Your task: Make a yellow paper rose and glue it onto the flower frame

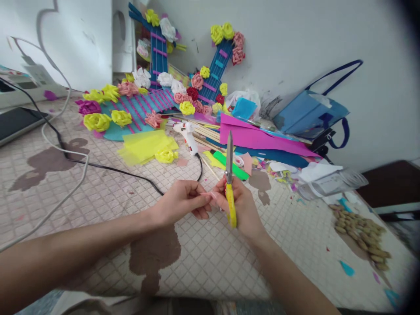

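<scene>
My left hand [185, 200] is closed, its thumb and fingers pinching a small strip of pale pink paper [212, 195] that is mostly hidden by fingers. At the strip's other end is my right hand [244, 208], closed, with its thumb and fingertips also on the paper. A pair of scissors [229, 164] with yellow handles is held in that same hand, blades pointing away and up. Just beyond the hands lie a green marker-like stick [231, 165] and a white glue gun [187, 136] with a black cord. Yellow crepe paper [146, 145] and a yellow paper flower [166, 155] rest left of the gun.
Blue guitar-shaped cardboard pieces [139, 109] decorated with paper flowers lean at the back. Magenta sheets [256, 135] and thin sticks [206, 130] lie behind the hands. A blue bag [311, 111], a clear bottle [331, 183] and peanuts [359, 234] are right; cables [114, 166] and a phone [19, 124] left.
</scene>
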Motion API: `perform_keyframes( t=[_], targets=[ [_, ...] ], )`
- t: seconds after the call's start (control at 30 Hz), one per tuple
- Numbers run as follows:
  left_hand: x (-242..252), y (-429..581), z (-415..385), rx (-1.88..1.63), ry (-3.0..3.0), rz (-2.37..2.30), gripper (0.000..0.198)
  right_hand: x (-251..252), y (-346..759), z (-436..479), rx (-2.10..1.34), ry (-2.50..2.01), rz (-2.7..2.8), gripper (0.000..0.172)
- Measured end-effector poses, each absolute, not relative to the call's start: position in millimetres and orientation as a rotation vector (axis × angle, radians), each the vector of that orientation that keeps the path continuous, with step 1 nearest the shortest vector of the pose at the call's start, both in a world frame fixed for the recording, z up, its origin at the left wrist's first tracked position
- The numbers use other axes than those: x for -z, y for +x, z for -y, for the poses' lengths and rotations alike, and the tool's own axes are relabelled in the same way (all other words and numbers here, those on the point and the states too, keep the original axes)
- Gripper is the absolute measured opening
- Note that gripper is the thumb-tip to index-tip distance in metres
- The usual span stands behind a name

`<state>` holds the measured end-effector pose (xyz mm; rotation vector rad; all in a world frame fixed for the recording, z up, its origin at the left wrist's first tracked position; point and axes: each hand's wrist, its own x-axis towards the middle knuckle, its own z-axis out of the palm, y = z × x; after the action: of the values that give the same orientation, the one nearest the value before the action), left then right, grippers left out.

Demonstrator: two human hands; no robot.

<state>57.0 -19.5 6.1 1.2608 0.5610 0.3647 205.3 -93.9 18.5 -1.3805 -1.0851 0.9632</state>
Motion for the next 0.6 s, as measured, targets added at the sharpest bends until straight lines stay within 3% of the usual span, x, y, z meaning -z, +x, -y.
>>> perform_keyframes(
  t=[0.6],
  targets=[
    [-10.9, 58.7, 22.2, -0.248, 1.271, -0.535, 0.023, -14.0, 202.6, 94.7, -1.083, -1.322, 0.913, 0.029]
  ],
)
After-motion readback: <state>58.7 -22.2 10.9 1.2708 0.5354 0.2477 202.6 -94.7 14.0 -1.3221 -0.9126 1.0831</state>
